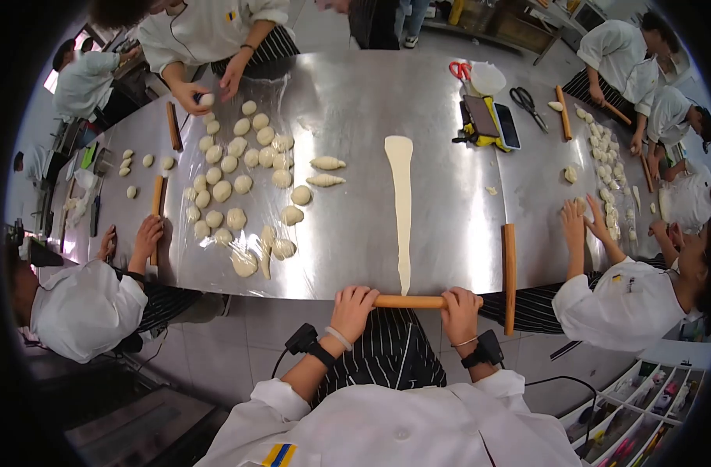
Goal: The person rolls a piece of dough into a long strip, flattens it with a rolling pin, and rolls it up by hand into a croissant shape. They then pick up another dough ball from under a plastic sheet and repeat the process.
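Note:
A wooden rolling pin (410, 301) lies crosswise at the near edge of the steel table (340, 241). My left hand (354, 307) is closed over its left end, and my right hand (461, 311) grips the other end. From just beyond the pin, a long flat strip of dough (402, 202) stretches away across the table, broad at the far end and narrow near me. To its left lie two spindle-shaped dough rolls (327, 163), one behind the other. Many round dough balls (221, 190) sit further left, partly under clear plastic film.
A second rolling pin (510, 280) juts over the edge on my right. Scissors (528, 107), a phone (507, 126) and a white round item (488, 79) lie at the far right. Co-workers stand left (91, 307), right (628, 303) and opposite (207, 35), handling dough or beside rolling pins.

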Demonstrator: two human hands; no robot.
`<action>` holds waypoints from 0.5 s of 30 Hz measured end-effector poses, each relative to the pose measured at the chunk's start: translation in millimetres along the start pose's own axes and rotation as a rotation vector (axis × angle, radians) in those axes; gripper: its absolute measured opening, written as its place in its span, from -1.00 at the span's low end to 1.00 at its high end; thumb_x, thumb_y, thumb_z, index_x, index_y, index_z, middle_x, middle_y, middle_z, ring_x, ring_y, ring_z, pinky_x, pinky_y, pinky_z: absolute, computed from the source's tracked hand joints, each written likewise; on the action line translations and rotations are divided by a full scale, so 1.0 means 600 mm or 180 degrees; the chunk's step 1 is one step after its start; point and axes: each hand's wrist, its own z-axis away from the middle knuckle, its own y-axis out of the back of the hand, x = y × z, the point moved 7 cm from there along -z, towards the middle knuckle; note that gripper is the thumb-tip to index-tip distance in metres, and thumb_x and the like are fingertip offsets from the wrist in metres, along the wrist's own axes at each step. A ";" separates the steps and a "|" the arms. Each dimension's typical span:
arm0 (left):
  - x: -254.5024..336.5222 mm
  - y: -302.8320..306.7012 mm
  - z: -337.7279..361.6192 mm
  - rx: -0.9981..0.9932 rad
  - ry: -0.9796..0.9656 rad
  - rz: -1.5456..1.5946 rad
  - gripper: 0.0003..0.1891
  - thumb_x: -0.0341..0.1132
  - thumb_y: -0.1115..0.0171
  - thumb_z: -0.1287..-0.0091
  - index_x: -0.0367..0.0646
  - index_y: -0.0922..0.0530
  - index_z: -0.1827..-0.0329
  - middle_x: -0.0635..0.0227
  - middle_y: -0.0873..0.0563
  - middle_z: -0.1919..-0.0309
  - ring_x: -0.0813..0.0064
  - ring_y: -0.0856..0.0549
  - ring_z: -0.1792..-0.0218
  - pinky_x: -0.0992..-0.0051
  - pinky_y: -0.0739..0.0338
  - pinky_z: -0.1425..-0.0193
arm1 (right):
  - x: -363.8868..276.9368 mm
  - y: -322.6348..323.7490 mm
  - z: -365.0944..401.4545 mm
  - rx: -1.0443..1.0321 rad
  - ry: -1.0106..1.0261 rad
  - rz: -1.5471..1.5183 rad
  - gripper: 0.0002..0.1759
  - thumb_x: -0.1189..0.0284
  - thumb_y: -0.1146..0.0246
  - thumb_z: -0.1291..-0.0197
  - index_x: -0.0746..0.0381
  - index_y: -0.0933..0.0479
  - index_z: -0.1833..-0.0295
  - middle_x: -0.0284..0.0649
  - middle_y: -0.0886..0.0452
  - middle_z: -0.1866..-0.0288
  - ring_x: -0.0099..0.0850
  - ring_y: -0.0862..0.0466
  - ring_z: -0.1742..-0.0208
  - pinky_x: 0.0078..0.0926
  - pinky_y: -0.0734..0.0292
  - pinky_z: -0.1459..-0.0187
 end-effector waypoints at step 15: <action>-0.071 0.011 -0.388 0.0368 0.0643 -0.0264 -0.51 -0.37 -0.08 -0.30 -0.14 -0.31 -0.33 0.16 -0.20 -0.41 0.09 -0.04 -0.47 0.02 0.01 -0.44 | 0.125 -0.016 -0.286 0.0268 -0.0773 -0.0542 -0.63 0.35 -0.38 0.02 0.18 -0.54 0.06 -0.22 -0.49 0.18 -0.19 -0.48 0.10 -0.27 -0.35 0.05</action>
